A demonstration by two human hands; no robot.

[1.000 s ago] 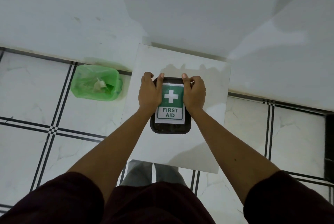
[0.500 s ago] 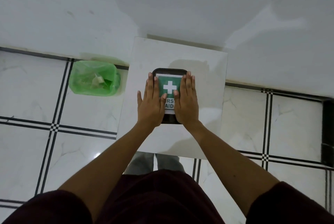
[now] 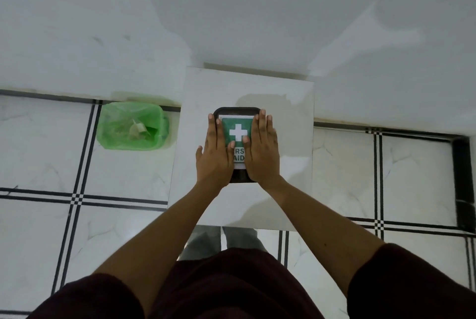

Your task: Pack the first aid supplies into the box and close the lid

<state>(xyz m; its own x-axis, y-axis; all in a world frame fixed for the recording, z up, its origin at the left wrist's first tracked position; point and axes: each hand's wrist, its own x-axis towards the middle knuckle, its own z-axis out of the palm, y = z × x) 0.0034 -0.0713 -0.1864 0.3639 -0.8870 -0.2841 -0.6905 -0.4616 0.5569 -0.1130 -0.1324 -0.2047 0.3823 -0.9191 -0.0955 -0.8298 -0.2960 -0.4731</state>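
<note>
Well to the left of the left hand (image 3: pixel 215 157), a bin (image 3: pixel 132 126) is sitting on the floor (image 3: pixel 38 154), lined with a thin, crinkled green plastic bag that is holding some pale scraps too small to make out. The floor is showing glossy white marble-look tiles crossed by thin black double lines. The left hand is lying flat and fully open, fingers straight and together, palm down on the left half of the box (image 3: pixel 237 112), gripping nothing. The box is a dark rectangular case with rounded corners, lying under and between both hands on a smooth white square table (image 3: pixel 291 164); its lid (image 3: pixel 238 132) is sitting down on it, carrying a paper label with a green panel, a white cross and black lettering. Only part of that lettering is showing between the thumbs, and whether the lid is latched cannot be told. The right hand (image 3: pixel 262 154) is likewise lying open and flat on the right half of the lid, holding nothing, its thumb almost meeting the left thumb over the label. The near edge of the box is mostly hidden under the heels of the hands. Dark maroon sleeves (image 3: pixel 412 285) are being cut off by the bottom edge.
</note>
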